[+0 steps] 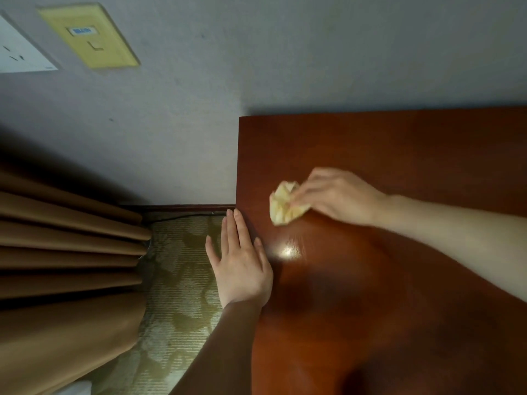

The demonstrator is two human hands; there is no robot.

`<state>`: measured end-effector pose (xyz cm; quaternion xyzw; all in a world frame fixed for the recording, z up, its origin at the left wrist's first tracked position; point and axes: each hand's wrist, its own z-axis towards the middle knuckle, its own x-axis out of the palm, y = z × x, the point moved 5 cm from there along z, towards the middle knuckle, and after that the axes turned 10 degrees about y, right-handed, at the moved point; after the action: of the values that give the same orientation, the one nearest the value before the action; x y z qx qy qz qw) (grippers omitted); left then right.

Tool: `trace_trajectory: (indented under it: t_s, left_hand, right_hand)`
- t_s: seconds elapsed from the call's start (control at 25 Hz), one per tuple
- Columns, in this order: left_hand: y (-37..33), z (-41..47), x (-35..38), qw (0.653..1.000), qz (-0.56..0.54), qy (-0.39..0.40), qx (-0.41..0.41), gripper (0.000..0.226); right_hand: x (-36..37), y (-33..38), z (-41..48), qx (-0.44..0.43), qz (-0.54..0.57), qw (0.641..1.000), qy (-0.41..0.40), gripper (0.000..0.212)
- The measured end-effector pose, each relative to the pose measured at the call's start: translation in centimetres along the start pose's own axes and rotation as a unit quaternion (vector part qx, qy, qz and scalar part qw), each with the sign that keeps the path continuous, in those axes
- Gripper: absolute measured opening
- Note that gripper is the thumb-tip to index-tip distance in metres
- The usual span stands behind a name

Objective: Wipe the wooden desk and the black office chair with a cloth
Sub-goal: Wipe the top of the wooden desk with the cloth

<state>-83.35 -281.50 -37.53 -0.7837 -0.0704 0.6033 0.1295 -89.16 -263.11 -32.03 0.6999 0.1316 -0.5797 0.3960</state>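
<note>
1. Your right hand comes in from the right on a bare forearm, its fingers curled round a crumpled yellow cloth. The hand is blurred.
2. The cloth sits at that hand's fingertips, on the wooden desk.
3. Your left hand lies flat with fingers straight along the desk's left edge, just short of the cloth, grasping nothing.
4. Patterned carpet lies left of that hand.

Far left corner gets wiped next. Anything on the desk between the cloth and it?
Nothing visible: bare desk lies between the cloth, held by the right hand, and that corner. The left hand rests nearer, at the edge.
</note>
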Motion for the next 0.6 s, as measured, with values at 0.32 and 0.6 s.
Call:
trace_trajectory:
  t_s: [0.32,0.6]
  left_hand:
    - [0.0,0.1,-0.2,1.000,-0.012,-0.008,-0.002,0.064]
    - [0.2,0.1,0.2,1.000,-0.009,-0.004,-0.003,0.064]
  right_hand:
    - [-2.4,-9.0,6.9,0.251,0.003,0.963,-0.098,0.033]
    - [-0.9,-8.8,10.0,0.420,0.012,0.880,-0.223,0.039]
